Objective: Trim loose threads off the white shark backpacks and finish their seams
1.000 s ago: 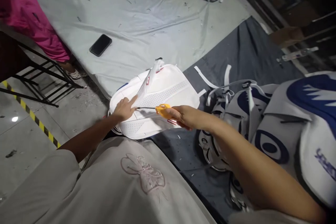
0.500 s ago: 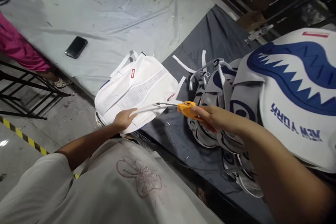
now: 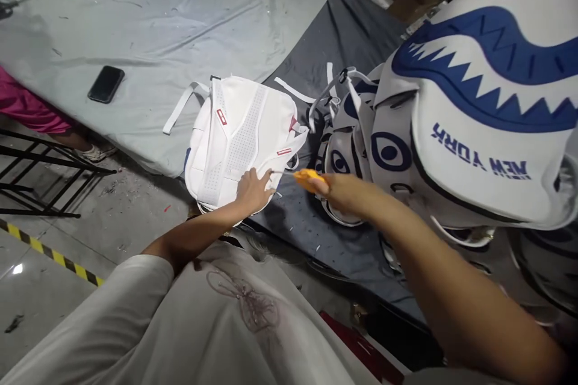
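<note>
Beside the white backpack (image 3: 239, 132), right hand (image 3: 343, 192) half-hides orange snips (image 3: 306, 178).

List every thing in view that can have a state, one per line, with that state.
White perforated fabric backpack: lying flat, back panel up, straps loose.
Left hand: pressing on the backpack's lower edge, fingers spread.
Right hand: closed on the tool.
Orange-handled cutting tool: held, tip towards the backpack strap.
Black smartphone: flat on the grey sheet, screen dark.
Stack of shark-print white backpacks: piled up, straps dangling.
</note>
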Action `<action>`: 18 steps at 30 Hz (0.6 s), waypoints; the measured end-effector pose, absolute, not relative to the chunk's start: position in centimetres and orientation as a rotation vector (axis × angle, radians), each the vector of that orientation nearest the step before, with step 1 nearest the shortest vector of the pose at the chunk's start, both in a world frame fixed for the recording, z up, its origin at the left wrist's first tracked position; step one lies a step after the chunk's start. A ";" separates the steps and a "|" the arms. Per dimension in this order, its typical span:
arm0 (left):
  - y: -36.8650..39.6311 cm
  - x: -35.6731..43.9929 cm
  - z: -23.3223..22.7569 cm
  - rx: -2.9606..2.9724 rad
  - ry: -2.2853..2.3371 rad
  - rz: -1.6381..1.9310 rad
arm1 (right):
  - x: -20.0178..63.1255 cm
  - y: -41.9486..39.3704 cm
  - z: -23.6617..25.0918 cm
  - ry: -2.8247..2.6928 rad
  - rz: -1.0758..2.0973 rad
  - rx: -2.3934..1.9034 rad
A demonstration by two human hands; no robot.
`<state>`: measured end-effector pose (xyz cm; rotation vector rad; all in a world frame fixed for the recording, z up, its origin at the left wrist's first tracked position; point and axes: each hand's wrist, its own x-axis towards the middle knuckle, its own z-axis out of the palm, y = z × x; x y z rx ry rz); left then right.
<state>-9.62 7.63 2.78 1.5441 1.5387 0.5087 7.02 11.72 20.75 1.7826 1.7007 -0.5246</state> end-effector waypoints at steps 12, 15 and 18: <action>8.6 -24.9 2.0 0.235 1.460 0.964 | 6.1 -3.0 9.2 1.675 -0.564 1.930; 9.0 -24.7 2.0 0.161 1.334 0.967 | 5.2 -3.2 6.8 1.741 -0.506 1.960; 8.2 -23.8 1.7 0.121 1.218 0.985 | 4.5 -2.8 5.1 1.788 -0.515 1.966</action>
